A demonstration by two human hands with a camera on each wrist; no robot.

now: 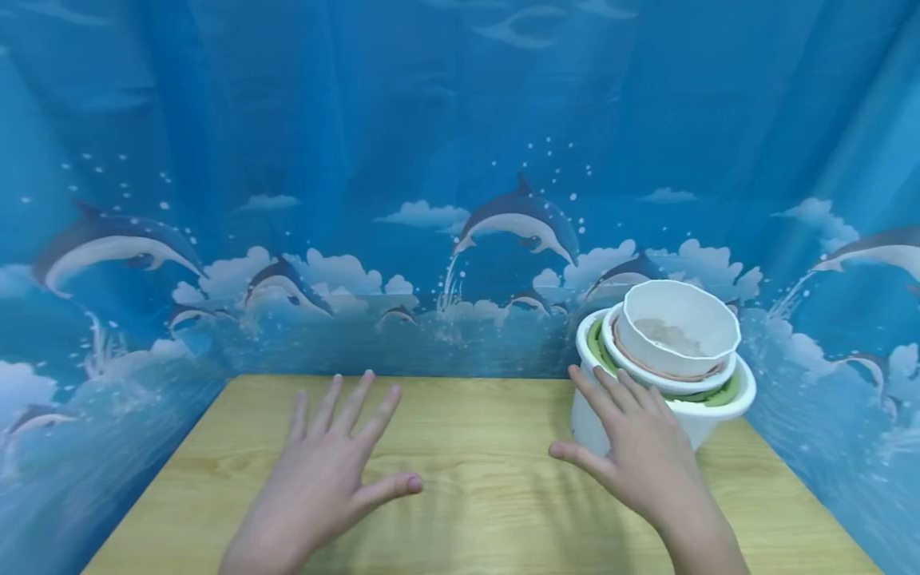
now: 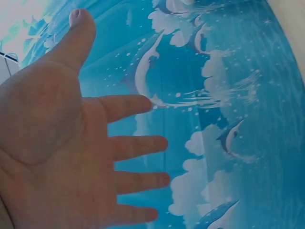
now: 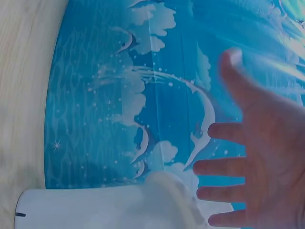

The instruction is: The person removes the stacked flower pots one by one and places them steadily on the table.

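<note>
My left hand (image 1: 316, 471) is held over the left half of the wooden table, palm down, fingers straight and spread, holding nothing. The left wrist view shows its bare palm (image 2: 52, 143). My right hand (image 1: 643, 455) hovers with spread fingers in front of a stack of nested pots, overlapping it in the head view. A large white pot (image 1: 591, 423) is outermost. Inside it sit a green-rimmed pot (image 1: 724, 393), another white pot, a pinkish-brown rim and, on top, a small white pot (image 1: 679, 307) tilted forward with a greyish patch inside. In the right wrist view the large pot's side (image 3: 95, 210) lies below the fingers.
The light wooden table (image 1: 474, 447) reaches back to a blue curtain (image 1: 402, 160) printed with dolphins, clouds and waves. This curtain also runs along the left and right sides of the table. The pot stack stands at the table's back right.
</note>
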